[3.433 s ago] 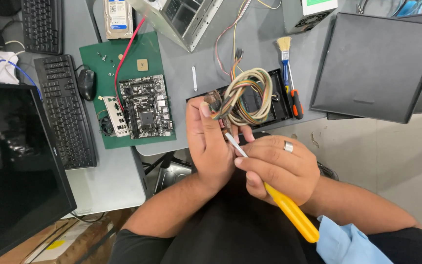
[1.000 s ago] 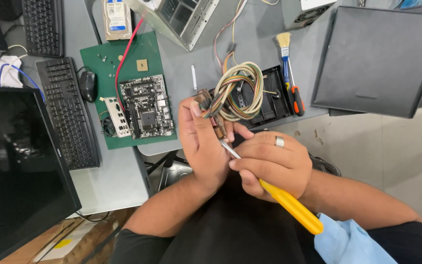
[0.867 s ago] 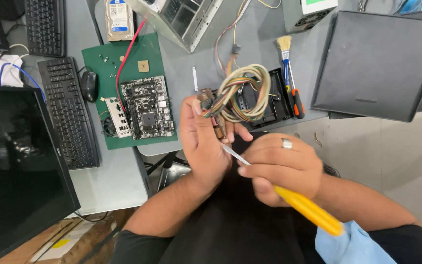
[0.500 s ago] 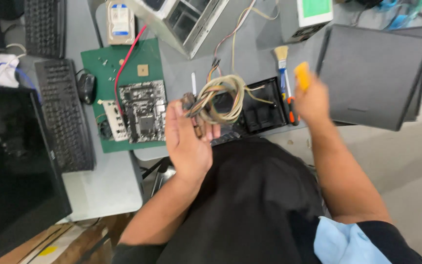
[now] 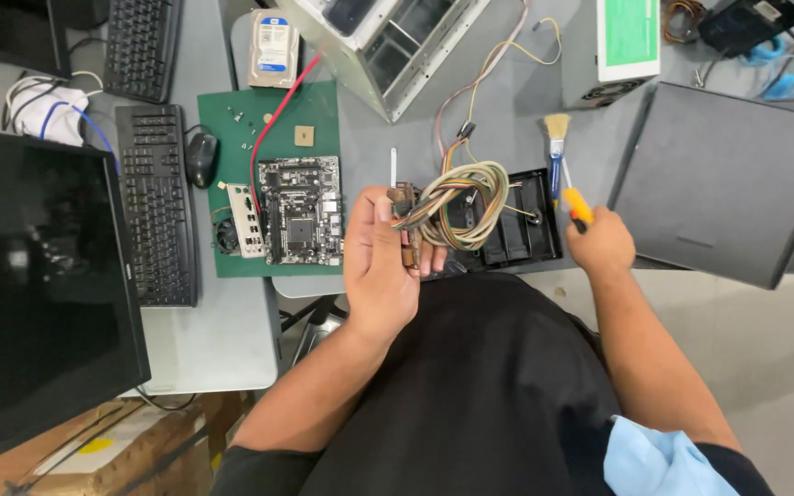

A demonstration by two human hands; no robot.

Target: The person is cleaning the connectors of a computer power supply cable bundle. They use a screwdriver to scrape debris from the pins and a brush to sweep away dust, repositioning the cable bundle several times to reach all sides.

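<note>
Left hand: the left hand (image 5: 380, 266) is raised in front of the chest, back of the hand up, fingers curled inward.
Left grip: closed around something small, the thumb pressing from the near side.
Left arm: bare forearm, bent at the elbow, rising from lower left towards the grip.
Right hand: the right hand (image 5: 602, 244) is stretched out ahead and to the right, knuckles up.
Right grip: fist closed around a handle.
Right arm: nearly straight, bare, running back from the grip to the shoulder.
</note>
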